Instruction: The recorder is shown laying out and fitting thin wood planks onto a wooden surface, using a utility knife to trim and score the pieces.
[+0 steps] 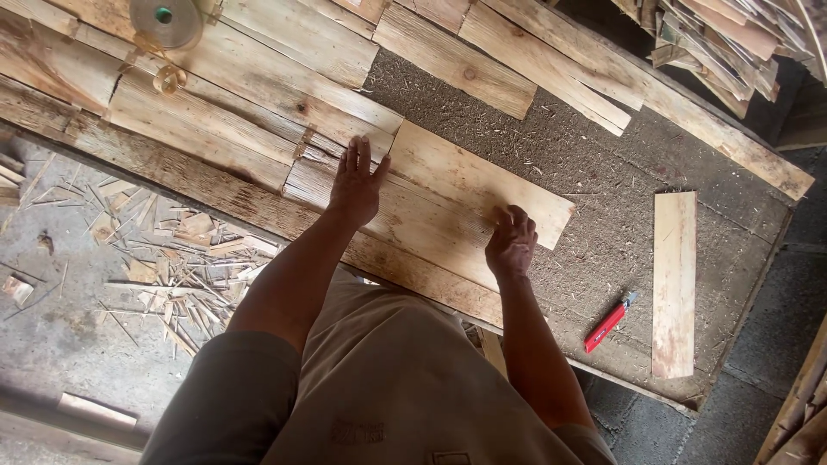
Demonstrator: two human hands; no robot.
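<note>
We press our left hand [355,185] flat, fingers wide, on the veneer sheet [482,185]; our right hand [510,244] curls narrow on its edge. A red utility knife [608,322] lies at four o'clock on the table [594,250].

No packages, labels, signs or screens visible.

Low workbench [603,250] topped with rough, chip-strewn board, carrying overlapping thin wood veneer sheets [258,95] across its left half, a lone veneer strip [674,284] near the right edge (red utility knife [608,323] just beside it), and a tape roll [166,21] at the far left.
</note>
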